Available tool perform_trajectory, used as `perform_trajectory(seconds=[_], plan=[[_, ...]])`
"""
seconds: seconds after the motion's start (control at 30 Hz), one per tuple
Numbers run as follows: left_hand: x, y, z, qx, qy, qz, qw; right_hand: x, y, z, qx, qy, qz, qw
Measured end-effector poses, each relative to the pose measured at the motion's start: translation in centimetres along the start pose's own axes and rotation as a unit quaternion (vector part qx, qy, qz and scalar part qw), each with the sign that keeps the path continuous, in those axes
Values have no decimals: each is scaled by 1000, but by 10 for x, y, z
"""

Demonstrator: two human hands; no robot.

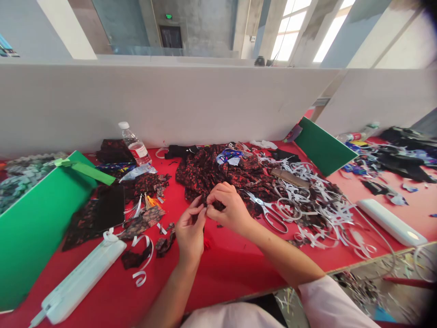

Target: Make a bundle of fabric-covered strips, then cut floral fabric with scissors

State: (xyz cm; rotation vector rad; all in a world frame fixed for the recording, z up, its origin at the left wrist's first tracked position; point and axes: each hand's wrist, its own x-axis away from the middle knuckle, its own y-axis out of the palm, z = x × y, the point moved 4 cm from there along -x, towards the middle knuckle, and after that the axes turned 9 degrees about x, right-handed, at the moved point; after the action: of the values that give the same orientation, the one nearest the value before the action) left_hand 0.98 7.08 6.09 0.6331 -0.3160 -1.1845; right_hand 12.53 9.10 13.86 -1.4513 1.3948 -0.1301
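Observation:
Both my hands meet over the red table [239, 259], fingertips pinched together. My left hand [190, 223] and my right hand [227, 206] hold a small piece of dark fabric [204, 200] between them; most of it is hidden by the fingers. Just beyond lies a heap of black-and-red patterned cloth [200, 171], with a blue patterned scrap [228, 156] on top. To the right of my right hand, a pair of scissors [268, 210] rests with its blades toward the cloth. A tangle of white strips [327, 209] spreads further right.
Green dividers [324, 146] stand on both sides. At left are a water bottle [136, 145], a dark phone-like slab [109, 207], fabric scraps [146, 221] and a long white lamp-like bar [85, 278]. A similar white bar [391, 222] lies at right. A pale panel [170, 105] closes off the back.

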Motion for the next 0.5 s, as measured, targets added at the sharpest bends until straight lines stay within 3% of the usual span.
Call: perform_trajectory(seconds=[0.5], plan=[[-3, 4, -2, 60, -110, 47, 991, 0, 5, 2, 19, -7, -17, 1000]])
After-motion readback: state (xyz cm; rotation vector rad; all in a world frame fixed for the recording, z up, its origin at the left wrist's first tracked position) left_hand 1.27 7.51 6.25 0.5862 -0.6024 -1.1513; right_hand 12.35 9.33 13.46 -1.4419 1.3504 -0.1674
